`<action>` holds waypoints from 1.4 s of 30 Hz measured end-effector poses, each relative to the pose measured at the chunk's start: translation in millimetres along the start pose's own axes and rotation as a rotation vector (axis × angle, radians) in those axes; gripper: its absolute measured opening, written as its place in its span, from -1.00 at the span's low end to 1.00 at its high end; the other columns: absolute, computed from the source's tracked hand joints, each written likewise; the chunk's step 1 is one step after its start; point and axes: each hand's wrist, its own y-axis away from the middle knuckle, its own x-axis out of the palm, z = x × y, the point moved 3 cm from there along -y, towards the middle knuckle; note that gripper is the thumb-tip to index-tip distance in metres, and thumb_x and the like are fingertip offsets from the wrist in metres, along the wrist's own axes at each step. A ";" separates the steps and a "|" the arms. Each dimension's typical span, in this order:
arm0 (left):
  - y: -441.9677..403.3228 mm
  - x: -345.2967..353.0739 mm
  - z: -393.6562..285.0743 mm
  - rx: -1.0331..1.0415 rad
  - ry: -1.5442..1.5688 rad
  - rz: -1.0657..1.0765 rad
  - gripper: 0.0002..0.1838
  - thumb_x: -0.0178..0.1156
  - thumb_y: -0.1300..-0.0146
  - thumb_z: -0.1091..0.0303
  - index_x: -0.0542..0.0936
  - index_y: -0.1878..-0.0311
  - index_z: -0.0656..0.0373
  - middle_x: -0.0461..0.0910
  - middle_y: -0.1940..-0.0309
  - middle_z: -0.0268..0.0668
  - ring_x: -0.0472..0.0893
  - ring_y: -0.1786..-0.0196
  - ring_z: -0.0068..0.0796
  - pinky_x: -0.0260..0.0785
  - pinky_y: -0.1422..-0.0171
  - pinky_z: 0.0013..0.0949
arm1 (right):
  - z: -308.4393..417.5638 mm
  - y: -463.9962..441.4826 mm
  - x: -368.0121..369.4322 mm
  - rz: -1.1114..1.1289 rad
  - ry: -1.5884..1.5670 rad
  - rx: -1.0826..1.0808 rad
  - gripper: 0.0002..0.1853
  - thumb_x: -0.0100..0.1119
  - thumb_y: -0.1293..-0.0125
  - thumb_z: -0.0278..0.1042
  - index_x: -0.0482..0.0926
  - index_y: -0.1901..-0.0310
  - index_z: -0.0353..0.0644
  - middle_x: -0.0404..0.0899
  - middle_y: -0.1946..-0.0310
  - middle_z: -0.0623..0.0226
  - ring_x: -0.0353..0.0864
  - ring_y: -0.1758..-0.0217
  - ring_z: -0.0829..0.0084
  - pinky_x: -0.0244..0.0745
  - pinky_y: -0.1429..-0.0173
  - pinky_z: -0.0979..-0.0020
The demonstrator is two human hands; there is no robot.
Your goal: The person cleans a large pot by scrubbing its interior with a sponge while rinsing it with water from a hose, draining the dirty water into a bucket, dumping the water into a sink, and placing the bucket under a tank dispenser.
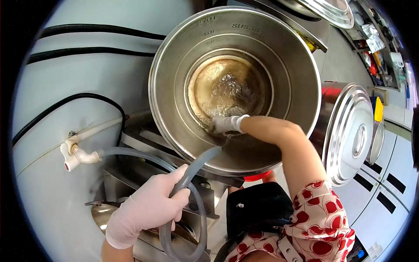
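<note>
My left hand (150,203), in a white glove, is closed around a clear hose (198,168), whose open end points over the rim of a large steel pot (301,87). Water runs from the hose into the pot. Deep inside, my right hand (227,124), also gloved, reaches to the lower wall near the bottom. Its fingers are bent against the metal, and a greyish thing under them is too blurred to name. Rippling water (231,87) covers the brown-stained bottom.
A white tap (75,156) on the left wall feeds the hose. Black cables (96,29) run along that wall. Beside the big pot stands a lidded red pot (334,113). A steel ladle or bowl (101,215) lies at lower left. White cabinets (371,218) and shelves (375,52) are at right.
</note>
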 end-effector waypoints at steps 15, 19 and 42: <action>-28.2 50.9 -40.5 0.378 -0.144 0.314 -0.53 -0.08 -0.31 0.43 0.24 -0.30 0.14 0.51 0.50 -0.39 0.40 0.59 -0.66 0.36 0.46 -0.53 | -66.6 247.4 -102.5 0.499 -0.051 0.285 -0.65 0.18 -0.05 -0.32 0.62 0.11 -0.30 0.65 0.24 0.07 0.62 0.22 0.10 0.50 0.15 0.18; -30.2 54.5 -43.1 0.357 -0.154 0.290 -0.48 -0.06 -0.32 0.43 0.18 -0.35 0.15 0.48 0.55 -0.39 0.42 0.58 -0.64 0.37 0.49 -0.49 | -37.6 274.1 -138.1 0.494 -0.116 0.273 -0.66 0.13 -0.08 -0.31 0.61 0.12 -0.30 0.67 0.31 0.16 0.62 0.29 0.13 0.48 0.24 0.20; -102.1 93.6 -65.8 1.037 -0.391 -0.334 -0.34 0.02 -0.26 0.41 0.03 -0.38 0.36 0.43 0.64 0.10 0.53 0.63 -0.12 0.34 0.49 -0.26 | -80.1 324.3 -163.5 -0.179 0.838 0.464 -0.70 0.15 -0.10 -0.37 0.62 0.12 -0.28 0.62 0.36 0.19 0.58 0.26 0.30 0.40 0.33 0.34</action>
